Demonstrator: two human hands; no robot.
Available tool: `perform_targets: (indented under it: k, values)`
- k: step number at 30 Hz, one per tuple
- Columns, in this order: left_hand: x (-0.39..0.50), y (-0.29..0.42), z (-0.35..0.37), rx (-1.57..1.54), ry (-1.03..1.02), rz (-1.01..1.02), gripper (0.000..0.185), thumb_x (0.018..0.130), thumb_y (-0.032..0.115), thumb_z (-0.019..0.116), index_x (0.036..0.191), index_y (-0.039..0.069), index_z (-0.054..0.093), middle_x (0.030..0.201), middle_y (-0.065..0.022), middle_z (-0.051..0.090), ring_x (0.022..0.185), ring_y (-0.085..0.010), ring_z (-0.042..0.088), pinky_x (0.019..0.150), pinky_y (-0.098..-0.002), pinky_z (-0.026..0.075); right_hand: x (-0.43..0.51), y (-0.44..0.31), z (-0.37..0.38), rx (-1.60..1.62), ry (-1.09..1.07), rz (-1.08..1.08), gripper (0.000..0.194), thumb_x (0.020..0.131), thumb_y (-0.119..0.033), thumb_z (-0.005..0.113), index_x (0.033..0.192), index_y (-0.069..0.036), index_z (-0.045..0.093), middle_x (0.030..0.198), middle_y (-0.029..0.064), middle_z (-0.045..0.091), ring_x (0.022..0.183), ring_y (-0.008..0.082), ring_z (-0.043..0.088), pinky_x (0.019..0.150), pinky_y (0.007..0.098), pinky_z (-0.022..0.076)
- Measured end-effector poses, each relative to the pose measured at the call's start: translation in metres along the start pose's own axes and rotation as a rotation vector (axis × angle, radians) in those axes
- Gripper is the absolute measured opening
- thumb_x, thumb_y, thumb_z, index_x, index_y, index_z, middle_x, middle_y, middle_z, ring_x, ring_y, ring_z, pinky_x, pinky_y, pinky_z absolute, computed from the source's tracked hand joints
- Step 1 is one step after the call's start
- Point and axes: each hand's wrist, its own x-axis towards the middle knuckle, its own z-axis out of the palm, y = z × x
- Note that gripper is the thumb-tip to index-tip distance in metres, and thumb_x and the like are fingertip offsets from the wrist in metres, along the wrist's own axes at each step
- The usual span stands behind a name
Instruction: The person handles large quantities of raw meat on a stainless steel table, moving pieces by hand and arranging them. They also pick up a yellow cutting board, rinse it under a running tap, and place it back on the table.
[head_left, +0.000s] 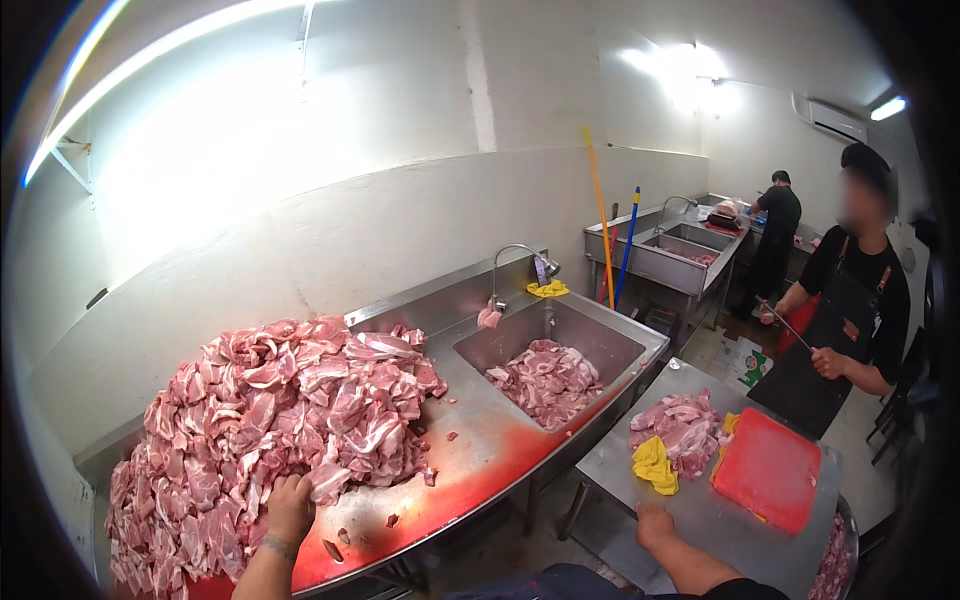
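Note:
A tall heap of raw meat slices (277, 420) covers the left of the stainless steel counter (450, 480). At its front edge my left hand (291, 499) grips a slice of raw meat (327, 482). On the right, my right hand (655, 523) rests at the near edge of a steel table (660, 487); its fingers are partly hidden, and whether they hold anything is unclear. Just beyond it lie a yellow cloth (655, 463) and a smaller pile of meat (686, 431), with a red cutting board (766, 469) to their right.
More meat fills a sink basin (555, 382) beneath a faucet (521, 251). Across the table a person (840, 300) holds a metal rod, perhaps a knife or honing steel (787, 324). Another person (778, 225) stands farther back. Orange (598, 217) and blue (628, 240) poles lean near the wall.

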Motion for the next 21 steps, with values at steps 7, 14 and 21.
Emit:
perform_targets:
  k: [7, 14, 21]
  values:
    - [0.040, 0.002, -0.055, 0.063, 0.203, 0.051, 0.023, 0.077, 0.004, 0.065, 0.099, 0.007, 0.062, 0.094, -0.0123, 0.060, 0.086, -0.0340, 0.059, 0.070, -0.0443, 0.051, -0.006, -0.006, 0.001, 0.038, 0.033, 0.034, 0.048, 0.081, -0.010, 0.063, 0.129, -0.006, 0.058, 0.115, 0.0172, 0.063, 0.108, 0.0353, 0.062, 0.091, 0.0453, 0.0520]
    - [0.079, -0.167, -0.106, 0.430, 0.324, -0.136, 0.034, 0.090, 0.001, 0.059, 0.124, 0.004, 0.059, 0.115, -0.0196, 0.061, 0.110, -0.0405, 0.058, 0.094, -0.0505, 0.050, -0.009, -0.020, 0.005, -0.014, 0.115, 0.061, 0.047, 0.085, -0.010, 0.059, 0.131, -0.002, 0.056, 0.114, 0.0181, 0.062, 0.106, 0.0357, 0.062, 0.092, 0.0449, 0.0521]
    - [-0.013, -0.125, -0.056, 0.346, -0.682, -0.104, 0.074, 0.084, 0.002, 0.058, 0.153, -0.003, 0.031, 0.161, -0.0267, 0.027, 0.148, -0.0447, 0.028, 0.120, -0.0567, 0.026, -0.005, -0.034, 0.014, 0.081, 0.072, 0.233, 0.035, 0.086, -0.007, 0.060, 0.120, -0.007, 0.060, 0.118, 0.0174, 0.064, 0.115, 0.0353, 0.061, 0.097, 0.0468, 0.0510]
